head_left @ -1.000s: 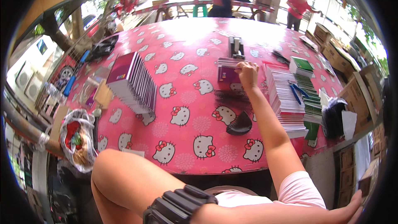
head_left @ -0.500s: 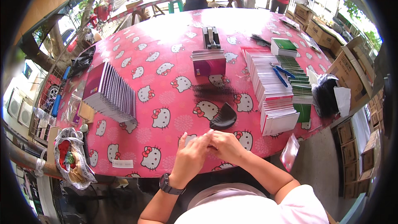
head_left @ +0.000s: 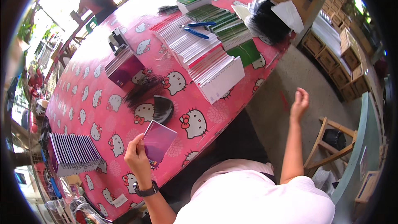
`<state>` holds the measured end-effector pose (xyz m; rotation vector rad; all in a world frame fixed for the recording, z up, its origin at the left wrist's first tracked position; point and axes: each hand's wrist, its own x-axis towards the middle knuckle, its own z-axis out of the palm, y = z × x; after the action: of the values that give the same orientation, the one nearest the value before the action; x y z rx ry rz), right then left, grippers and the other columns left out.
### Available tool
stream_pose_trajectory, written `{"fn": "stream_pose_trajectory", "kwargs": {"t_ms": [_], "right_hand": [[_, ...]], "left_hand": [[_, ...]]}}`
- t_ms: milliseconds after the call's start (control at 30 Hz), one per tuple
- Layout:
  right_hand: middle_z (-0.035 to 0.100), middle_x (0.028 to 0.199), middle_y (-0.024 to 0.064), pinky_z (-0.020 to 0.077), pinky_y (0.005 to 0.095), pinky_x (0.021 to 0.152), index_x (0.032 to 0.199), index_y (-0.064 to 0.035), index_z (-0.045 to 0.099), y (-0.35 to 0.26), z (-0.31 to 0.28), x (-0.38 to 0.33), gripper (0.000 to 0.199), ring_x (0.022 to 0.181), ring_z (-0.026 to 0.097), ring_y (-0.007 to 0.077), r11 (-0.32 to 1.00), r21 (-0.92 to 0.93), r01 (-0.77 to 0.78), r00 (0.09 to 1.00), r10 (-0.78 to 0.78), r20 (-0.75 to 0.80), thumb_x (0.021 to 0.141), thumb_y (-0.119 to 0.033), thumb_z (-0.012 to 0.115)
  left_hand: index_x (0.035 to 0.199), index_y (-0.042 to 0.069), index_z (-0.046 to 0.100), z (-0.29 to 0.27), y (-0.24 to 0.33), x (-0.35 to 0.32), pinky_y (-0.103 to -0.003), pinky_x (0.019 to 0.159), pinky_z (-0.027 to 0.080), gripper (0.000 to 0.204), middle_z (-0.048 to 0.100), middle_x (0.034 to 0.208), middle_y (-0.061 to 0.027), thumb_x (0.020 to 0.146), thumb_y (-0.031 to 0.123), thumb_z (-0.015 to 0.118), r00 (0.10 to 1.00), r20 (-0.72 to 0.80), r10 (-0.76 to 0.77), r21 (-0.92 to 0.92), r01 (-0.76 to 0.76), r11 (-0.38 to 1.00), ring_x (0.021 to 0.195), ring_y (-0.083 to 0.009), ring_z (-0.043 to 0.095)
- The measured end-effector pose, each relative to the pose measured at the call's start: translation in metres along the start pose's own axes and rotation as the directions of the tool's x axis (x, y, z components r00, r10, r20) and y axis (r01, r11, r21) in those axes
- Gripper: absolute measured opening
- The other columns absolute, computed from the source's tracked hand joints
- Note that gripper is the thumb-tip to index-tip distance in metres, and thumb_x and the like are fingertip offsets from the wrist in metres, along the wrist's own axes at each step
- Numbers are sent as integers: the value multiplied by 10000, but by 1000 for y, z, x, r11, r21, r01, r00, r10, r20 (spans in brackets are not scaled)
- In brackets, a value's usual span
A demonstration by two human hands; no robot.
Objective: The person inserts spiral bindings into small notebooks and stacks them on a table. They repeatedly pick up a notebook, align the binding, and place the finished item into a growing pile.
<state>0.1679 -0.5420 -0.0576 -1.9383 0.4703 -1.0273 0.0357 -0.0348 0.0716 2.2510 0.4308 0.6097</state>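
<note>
My left hand (head_left: 138,155), with a dark watch at its wrist, grips a small purple notebook (head_left: 161,143) by its holed left edge, above the table's near edge. My right hand (head_left: 300,104) is held out past the table over the floor, its fingers loosely bent and nothing seen in them. Just beyond the notebook lies a curved black ribbed piece (head_left: 163,110). Behind that are dark wire binding coils (head_left: 143,90) and a purple-covered notebook stack (head_left: 124,66), standing against a black tape dispenser (head_left: 118,38).
Spiral-bound purple notebooks (head_left: 76,153) stand at the left. Long rows of white pads (head_left: 190,47) and green notebooks (head_left: 244,52) lie beyond, with blue-handled pliers (head_left: 195,30) on top. Black coils (head_left: 269,20) are heaped at the right edge. Cartons (head_left: 325,47) and a wooden stand (head_left: 331,145) occupy the floor.
The view has swung to the right. My hands, together before, are now far apart: the left holds up a purple notebook, the right has moved out over the floor. The plastic packet has left the table edge.
</note>
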Motion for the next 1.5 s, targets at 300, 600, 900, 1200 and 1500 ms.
{"fn": "stream_pose_trajectory", "kwargs": {"t_ms": [300, 600, 900, 1200, 1500], "right_hand": [[560, 1189, 151, 402, 392, 957, 1259, -51, 487, -150, 121, -53, 606, 1076, 527, 295, 861, 254, 440, 818, -501, 283, 746, -222, 761], [540, 1229, 213, 424, 437, 951, 1337, -9, 395, -153, 136, -75, 818, 1150, 508, 377, 894, 340, 290, 765, -430, 479, 714, -382, 771], [546, 1224, 202, 404, 445, 962, 1324, -44, 420, -161, 129, -71, 784, 1125, 509, 389, 911, 303, 281, 787, -399, 470, 682, -308, 785], [590, 1100, 101, 452, 308, 840, 1207, -41, 529, -130, 117, -61, 408, 960, 574, 211, 746, 644, -172, 953, -38, 299, 839, -162, 659], [616, 808, 20, 437, 231, 580, 999, -33, 594, 207, 95, -60, 178, 678, 562, 92, 343, 432, -834, 479, 839, 258, 825, -69, 600]], "left_hand": [[993, 45, 671, 23, -32, -22, -294, 666, 459, 144, 615, 844, -82, 897, 34, 564, 1000, -2, 11, 105, -10, 994, 749, -178, 572], [1021, 88, 668, 8, -39, -32, -385, 877, 410, 184, 626, 1005, -84, 847, 70, 610, 989, 3, 147, 347, -139, 927, 958, -257, 558], [1300, 103, 502, 113, 96, 19, -453, 1056, 284, 507, 439, 1383, -127, 822, 182, 651, 757, 204, 621, 144, -651, 746, 1291, -324, 377], [1440, 55, 284, 197, 85, 31, -561, 1102, 109, 767, 237, 1508, -163, 817, 301, 658, 791, 184, 584, 466, -593, 657, 1392, -349, 199], [1381, -39, 318, 196, 83, 15, -372, 1027, 324, 685, 415, 1329, -153, 840, 191, 671, 920, 365, -145, -189, 226, 956, 1190, -254, 420]]}}
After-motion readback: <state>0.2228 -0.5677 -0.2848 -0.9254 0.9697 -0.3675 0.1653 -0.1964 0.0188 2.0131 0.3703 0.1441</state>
